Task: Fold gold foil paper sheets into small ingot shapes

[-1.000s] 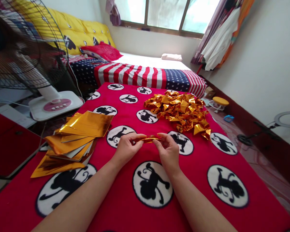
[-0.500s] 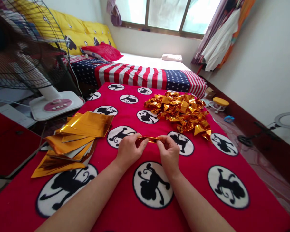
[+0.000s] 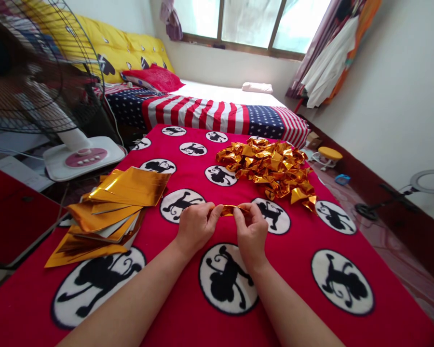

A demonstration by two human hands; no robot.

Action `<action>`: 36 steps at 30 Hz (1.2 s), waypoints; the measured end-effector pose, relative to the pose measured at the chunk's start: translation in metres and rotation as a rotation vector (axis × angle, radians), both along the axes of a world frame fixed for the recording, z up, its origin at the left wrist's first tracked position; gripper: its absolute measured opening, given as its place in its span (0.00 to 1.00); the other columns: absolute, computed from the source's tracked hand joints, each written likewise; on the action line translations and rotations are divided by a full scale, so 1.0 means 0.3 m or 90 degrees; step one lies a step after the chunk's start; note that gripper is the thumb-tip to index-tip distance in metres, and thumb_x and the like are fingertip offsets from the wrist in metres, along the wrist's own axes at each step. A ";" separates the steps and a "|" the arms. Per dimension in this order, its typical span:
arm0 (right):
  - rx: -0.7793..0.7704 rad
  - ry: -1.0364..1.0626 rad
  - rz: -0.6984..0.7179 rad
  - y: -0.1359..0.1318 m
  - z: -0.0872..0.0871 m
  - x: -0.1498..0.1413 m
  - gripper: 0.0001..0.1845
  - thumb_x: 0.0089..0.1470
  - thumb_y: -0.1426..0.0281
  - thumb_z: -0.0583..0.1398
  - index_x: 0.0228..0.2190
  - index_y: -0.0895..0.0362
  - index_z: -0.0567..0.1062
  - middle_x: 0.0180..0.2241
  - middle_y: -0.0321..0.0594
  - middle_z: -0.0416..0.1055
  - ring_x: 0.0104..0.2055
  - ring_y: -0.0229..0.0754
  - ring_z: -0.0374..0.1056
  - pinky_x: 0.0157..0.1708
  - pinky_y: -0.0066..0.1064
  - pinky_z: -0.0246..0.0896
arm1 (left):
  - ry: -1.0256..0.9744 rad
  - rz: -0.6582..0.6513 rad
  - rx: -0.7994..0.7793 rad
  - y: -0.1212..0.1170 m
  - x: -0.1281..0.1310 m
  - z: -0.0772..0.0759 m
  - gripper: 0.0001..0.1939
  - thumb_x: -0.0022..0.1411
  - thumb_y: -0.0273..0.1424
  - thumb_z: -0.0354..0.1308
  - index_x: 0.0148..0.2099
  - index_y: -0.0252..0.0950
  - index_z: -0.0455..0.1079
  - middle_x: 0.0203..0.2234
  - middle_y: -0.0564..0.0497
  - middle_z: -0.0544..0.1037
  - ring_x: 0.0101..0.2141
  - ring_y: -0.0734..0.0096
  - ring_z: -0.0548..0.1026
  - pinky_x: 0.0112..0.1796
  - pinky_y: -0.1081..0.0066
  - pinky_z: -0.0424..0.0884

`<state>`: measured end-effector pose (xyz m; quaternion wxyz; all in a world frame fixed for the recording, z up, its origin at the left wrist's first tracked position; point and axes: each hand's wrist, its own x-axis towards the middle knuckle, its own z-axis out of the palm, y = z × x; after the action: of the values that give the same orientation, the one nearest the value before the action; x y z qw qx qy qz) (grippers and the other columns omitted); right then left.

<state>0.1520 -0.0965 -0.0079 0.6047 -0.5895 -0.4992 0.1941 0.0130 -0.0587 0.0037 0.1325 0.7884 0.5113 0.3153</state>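
Note:
A narrow piece of folded gold foil paper (image 3: 228,210) is stretched between my two hands, above the middle of the red cloth (image 3: 166,303). My left hand (image 3: 198,222) pinches its left end between thumb and fingers. At the right end, my right hand (image 3: 252,226) is closed on it with the thumb pressed in front. Most of the folded shape is hidden by my fingers. Left of my hands lies an uneven stack of flat gold foil sheets (image 3: 130,188). Beyond my right hand spreads a heap of folded gold foil pieces (image 3: 275,164).
A fan with a white base (image 3: 85,159) stands at the left, beside a dark red panel (image 3: 18,217). Behind the cloth is a bed with a stars-and-stripes cover (image 3: 202,113). On the floor at right are a yellow stool (image 3: 330,153) and a ring light (image 3: 432,181).
My left hand has shifted slightly right, closer to my right hand, and its fingers have curled further around the foil's left end. The stack and the heap look the same.

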 end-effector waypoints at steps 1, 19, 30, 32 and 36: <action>0.000 0.000 -0.006 -0.001 0.001 -0.003 0.06 0.54 0.67 0.59 0.30 0.57 0.70 0.26 0.34 0.69 0.28 0.37 0.66 0.29 0.28 0.62 | 0.000 0.005 0.001 -0.001 0.003 0.000 0.23 0.69 0.42 0.44 0.26 0.37 0.68 0.20 0.50 0.74 0.23 0.71 0.70 0.28 0.71 0.57; 0.006 0.038 -0.104 0.011 -0.016 -0.038 0.14 0.56 0.59 0.59 0.28 0.57 0.69 0.25 0.33 0.67 0.26 0.37 0.64 0.28 0.27 0.60 | -0.053 0.021 -0.024 -0.014 0.026 0.003 0.24 0.69 0.43 0.43 0.30 0.36 0.74 0.23 0.46 0.78 0.26 0.68 0.73 0.27 0.71 0.57; -0.012 -0.093 -0.160 0.006 -0.027 -0.037 0.16 0.61 0.60 0.55 0.28 0.57 0.72 0.24 0.35 0.69 0.26 0.37 0.64 0.29 0.28 0.57 | 0.015 0.088 -0.009 -0.013 0.043 -0.009 0.28 0.70 0.44 0.40 0.25 0.37 0.70 0.22 0.46 0.78 0.24 0.68 0.73 0.26 0.69 0.52; 0.002 -0.103 -0.141 0.007 -0.031 -0.036 0.16 0.62 0.61 0.53 0.30 0.57 0.74 0.27 0.39 0.73 0.29 0.39 0.67 0.32 0.29 0.59 | 0.026 0.095 -0.005 -0.014 0.044 -0.008 0.28 0.70 0.44 0.40 0.25 0.37 0.70 0.22 0.46 0.78 0.24 0.68 0.72 0.26 0.69 0.51; 0.027 -0.122 -0.121 0.007 -0.034 -0.038 0.17 0.63 0.62 0.52 0.34 0.58 0.77 0.32 0.42 0.75 0.34 0.42 0.69 0.36 0.31 0.62 | 0.035 0.102 0.000 -0.012 0.043 -0.011 0.29 0.69 0.45 0.40 0.25 0.36 0.71 0.21 0.46 0.78 0.24 0.68 0.72 0.25 0.69 0.49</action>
<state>0.1405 -0.0943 -0.0182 0.5824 -0.6369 -0.5006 0.0680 0.0259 -0.0623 0.0005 0.0931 0.7532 0.5763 0.3031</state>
